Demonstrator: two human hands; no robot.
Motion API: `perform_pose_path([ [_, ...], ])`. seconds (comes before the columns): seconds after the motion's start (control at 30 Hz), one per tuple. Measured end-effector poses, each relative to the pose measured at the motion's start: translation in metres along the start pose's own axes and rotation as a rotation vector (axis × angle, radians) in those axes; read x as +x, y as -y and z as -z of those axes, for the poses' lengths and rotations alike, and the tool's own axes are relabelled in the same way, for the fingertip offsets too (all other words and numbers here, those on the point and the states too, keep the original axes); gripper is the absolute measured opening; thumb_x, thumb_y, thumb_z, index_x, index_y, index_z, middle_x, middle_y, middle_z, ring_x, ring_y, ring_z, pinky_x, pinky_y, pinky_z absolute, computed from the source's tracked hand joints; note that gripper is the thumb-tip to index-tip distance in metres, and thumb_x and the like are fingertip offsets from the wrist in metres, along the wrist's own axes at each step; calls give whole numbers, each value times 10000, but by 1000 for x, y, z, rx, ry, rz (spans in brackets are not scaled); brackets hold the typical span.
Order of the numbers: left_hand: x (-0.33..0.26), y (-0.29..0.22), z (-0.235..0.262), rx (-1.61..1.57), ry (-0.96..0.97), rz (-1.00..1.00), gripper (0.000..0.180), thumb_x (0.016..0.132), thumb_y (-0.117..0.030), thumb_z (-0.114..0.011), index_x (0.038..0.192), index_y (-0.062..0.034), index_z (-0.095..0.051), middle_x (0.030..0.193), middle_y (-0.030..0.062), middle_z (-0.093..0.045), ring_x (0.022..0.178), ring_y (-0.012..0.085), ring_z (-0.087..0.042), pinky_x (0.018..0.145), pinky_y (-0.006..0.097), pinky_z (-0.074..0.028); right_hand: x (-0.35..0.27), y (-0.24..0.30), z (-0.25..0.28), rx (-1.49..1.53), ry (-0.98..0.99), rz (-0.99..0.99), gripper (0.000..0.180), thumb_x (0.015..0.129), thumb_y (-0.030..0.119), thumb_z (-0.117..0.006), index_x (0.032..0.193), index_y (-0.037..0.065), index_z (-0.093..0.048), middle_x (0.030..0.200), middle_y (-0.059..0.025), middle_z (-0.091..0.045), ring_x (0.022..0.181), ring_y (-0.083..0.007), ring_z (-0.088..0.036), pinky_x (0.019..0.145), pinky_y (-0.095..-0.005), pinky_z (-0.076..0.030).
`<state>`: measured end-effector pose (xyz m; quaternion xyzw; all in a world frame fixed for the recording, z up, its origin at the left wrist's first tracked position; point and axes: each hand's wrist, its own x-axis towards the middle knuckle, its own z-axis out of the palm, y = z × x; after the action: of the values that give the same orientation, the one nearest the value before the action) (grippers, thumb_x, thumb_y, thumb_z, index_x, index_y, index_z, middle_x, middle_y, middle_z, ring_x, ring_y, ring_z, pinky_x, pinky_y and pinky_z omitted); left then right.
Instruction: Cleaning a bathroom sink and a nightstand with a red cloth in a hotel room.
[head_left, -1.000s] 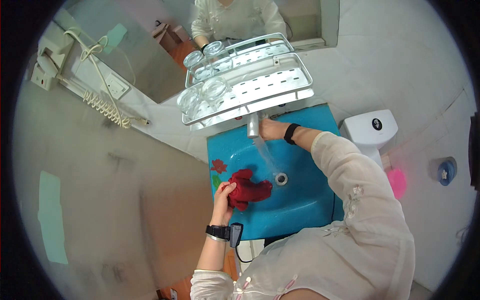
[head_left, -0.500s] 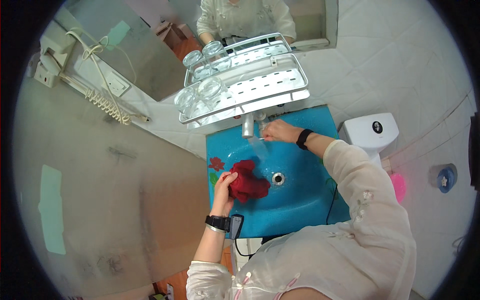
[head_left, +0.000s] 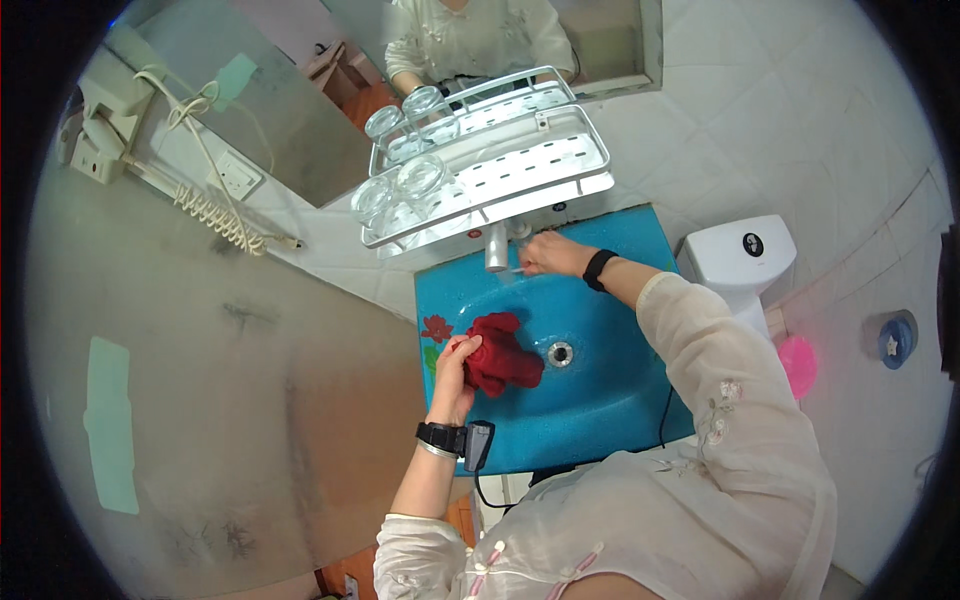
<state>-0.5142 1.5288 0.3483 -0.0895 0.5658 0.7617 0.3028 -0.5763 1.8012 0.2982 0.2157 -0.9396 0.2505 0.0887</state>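
Observation:
A wet-looking red cloth hangs bunched over the left side of the blue washbasin. My left hand is closed on its left edge, thumb on top. Close to the wall, my right hand is closed at the lever of the silver tap, just right of the spout; its fingertips are partly hidden. The round metal drain lies right of the cloth, and no clear stream of water shows under the spout.
Above the tap, a white metal shelf carries glass jars under a mirror. A coiled cord hangs at the left wall. To the right are a white bin-like fixture and a pink round object.
The stream of water that fell from the tap has gone. My right hand has shifted slightly left at the lever; my left hand still holds the red cloth.

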Motion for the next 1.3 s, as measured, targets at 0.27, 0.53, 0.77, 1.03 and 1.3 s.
perform_pose_path([
  [0.27, -2, -6, 3, -12, 12, -17, 80, 802, -144, -589, 790, -125, -512, 811, -12, -560, 778, 123, -538, 722, 286, -437, -9, 3, -8, -10, 37, -43, 147, 704, 150, -642, 769, 19, -625, 759, -141, -625, 755, -306, -606, 671, -389, -473],
  [0.53, 7, -4, -6, -60, 117, 28, 158, 815, -198, -559, 925, -85, -546, 928, 44, -594, 873, 194, -564, 799, 348, -442, -77, 15, -69, 856, -14, -937, 476, 849, 487, -447, 1038, 73, -586, 921, -148, -625, 867, -275, -599, 734, -373, -468],
  [0.77, 24, 9, -30, -398, 175, 198, 255, 807, -223, -533, 988, -44, -546, 1021, 98, -598, 950, 262, -556, 867, 422, -424, -110, 92, -122, 1662, 147, -862, 879, 753, 758, -218, 1398, 203, 4, 1435, -101, -130, 1288, -308, -217, 835, -584, -392],
  [1.03, 76, 29, 23, -468, 300, 68, 223, 843, -195, -547, 973, -15, -555, 1002, 122, -606, 951, 265, -570, 869, 405, -444, -109, 72, -85, 1759, -524, -952, 362, 807, 271, -622, 1058, 32, -516, 956, -91, -603, 813, -176, -603, 665, -290, -495],
  [1.3, 87, 109, 9, -165, 164, 327, 419, 895, -386, -436, 1171, -75, -476, 1183, 131, -523, 1070, 274, -517, 926, 432, -397, -65, 109, -57, 1624, -901, -881, 349, 791, 131, -631, 1066, 43, -435, 933, -80, -545, 808, -185, -550, 698, -332, -469],
])
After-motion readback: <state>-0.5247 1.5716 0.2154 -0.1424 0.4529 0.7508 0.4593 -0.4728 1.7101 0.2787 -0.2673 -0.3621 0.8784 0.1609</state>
